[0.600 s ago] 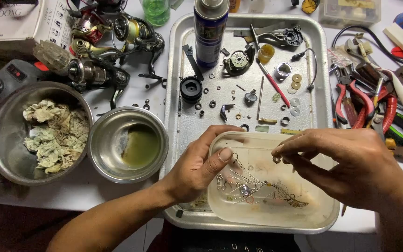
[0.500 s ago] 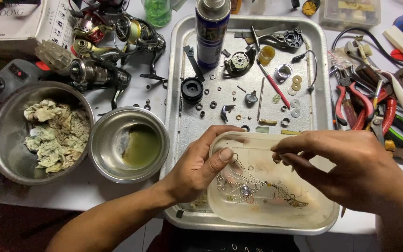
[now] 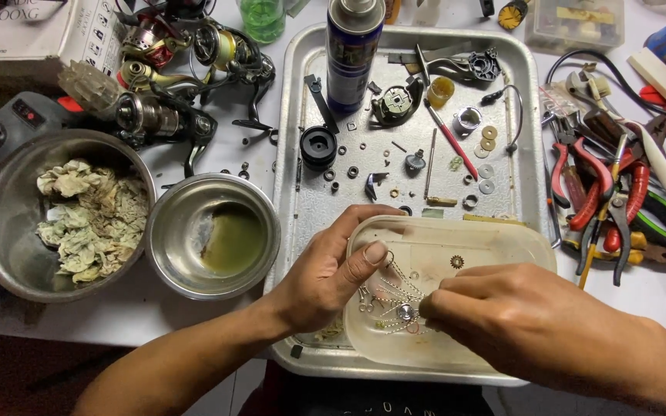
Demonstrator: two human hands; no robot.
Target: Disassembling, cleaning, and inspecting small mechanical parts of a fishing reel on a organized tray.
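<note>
A clear plastic container [image 3: 495,245] lies on the near end of a metal tray [image 3: 296,131], with small metal parts and thin wires [image 3: 395,304] in it. My left hand [image 3: 333,266] grips the container's left rim, thumb inside. Over its near half, my right hand [image 3: 518,316] reaches in with fingertips pinched at the small parts; what they hold is hidden.
The tray carries a spray can [image 3: 354,50], a black round part [image 3: 318,145], washers and screws. A steel bowl of greenish liquid [image 3: 213,235] and a bowl of dirty rags [image 3: 63,212] sit left. Fishing reels [image 3: 171,77] lie at back left, pliers [image 3: 618,185] at right.
My right hand has dropped lower and moved left into the container. My left hand stays on the rim.
</note>
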